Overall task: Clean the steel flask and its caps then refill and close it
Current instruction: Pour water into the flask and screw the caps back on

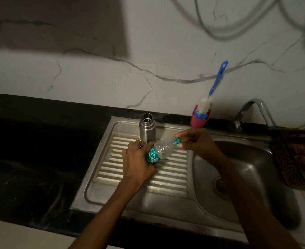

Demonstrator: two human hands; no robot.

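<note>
At the centre of the frame the left hand has its grip wrapped around the green-labelled base of a plastic water bottle, tilted with its neck up to the right. The right hand pinches the teal cap at that neck. Just behind, the open steel flask stands upright on the sink's ribbed drainboard. A blue-handled bottle brush sits in a red cup by the tap.

The left hand hides the plastic bottle's base; the frame's edge crops the basket
</note>
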